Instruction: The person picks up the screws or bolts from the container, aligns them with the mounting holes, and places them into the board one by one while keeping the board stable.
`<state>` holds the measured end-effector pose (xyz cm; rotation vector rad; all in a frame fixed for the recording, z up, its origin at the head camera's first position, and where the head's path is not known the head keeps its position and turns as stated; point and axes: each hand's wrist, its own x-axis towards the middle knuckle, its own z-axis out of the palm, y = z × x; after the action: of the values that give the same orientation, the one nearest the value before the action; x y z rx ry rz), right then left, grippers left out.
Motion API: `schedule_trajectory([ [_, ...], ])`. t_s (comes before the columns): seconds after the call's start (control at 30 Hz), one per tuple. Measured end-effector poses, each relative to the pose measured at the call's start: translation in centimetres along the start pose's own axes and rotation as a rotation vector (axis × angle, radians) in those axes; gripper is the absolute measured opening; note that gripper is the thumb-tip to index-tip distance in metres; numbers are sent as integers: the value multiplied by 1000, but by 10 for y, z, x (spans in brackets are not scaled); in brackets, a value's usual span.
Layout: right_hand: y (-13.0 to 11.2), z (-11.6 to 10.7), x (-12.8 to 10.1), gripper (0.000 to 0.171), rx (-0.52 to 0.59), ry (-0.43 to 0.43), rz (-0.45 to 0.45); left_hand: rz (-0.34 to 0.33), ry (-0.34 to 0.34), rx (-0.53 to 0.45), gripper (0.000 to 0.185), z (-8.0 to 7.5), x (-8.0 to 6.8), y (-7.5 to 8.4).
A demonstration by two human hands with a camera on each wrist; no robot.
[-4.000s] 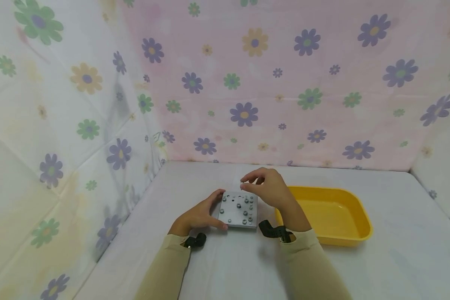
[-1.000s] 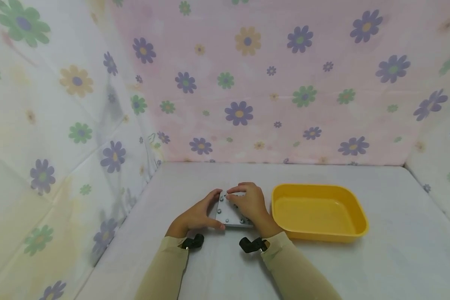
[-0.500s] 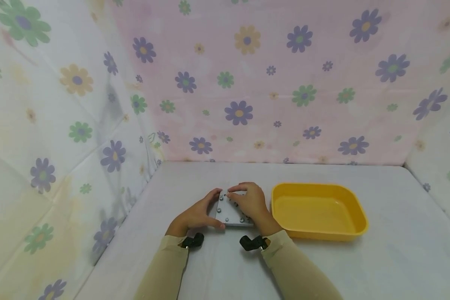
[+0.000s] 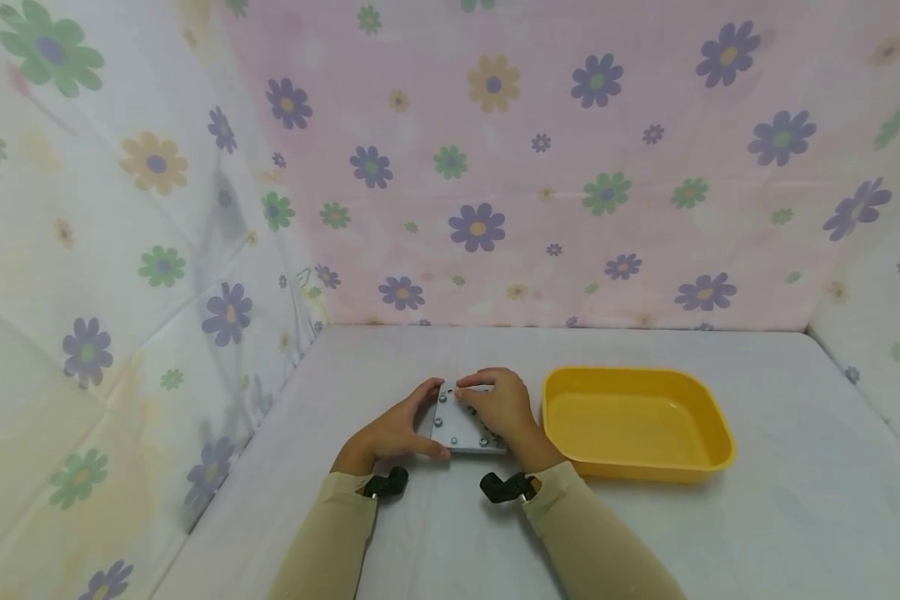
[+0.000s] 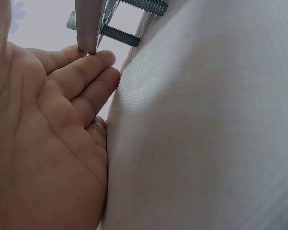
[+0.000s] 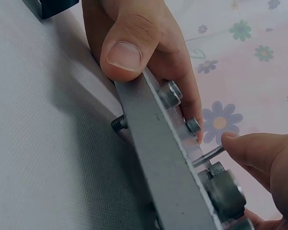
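Observation:
A silver metal plate (image 4: 465, 427), studded with several socket-head bolts, sits on the white table in the head view. My left hand (image 4: 390, 427) grips it from the left, thumb at the near edge and fingertips at the far edge. Over the plate's back part, my right hand (image 4: 501, 407) pinches a thin screw (image 6: 210, 155). In the right wrist view its threaded shaft slants down to the plate's face, its top hidden by the fingers. Threaded bolt ends (image 5: 121, 36) stick out of the plate's underside in the left wrist view. My right hand covers the plate's right part.
Right of the plate stands a yellow tray (image 4: 637, 471), close beside my right forearm. Flower-patterned cloth (image 4: 495, 167) hangs behind the table and along both sides. A black wrist mount (image 4: 504, 488) sits at my right cuff.
Since the earliest frame my right hand has come left and down from behind the plate's back right corner onto the plate. Over the last second both hands have hardly moved.

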<state>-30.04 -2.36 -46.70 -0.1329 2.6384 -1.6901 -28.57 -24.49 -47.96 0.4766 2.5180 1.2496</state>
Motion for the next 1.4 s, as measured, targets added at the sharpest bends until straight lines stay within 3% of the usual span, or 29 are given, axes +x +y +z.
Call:
schedule_trajectory([
  [0.57, 5, 2, -1, 7, -61, -7, 5, 0, 4, -2, 124, 1, -1, -1],
  [1.4, 5, 6, -2, 5, -138, 68, -26, 15, 5, 0, 123, 0, -1, -2],
])
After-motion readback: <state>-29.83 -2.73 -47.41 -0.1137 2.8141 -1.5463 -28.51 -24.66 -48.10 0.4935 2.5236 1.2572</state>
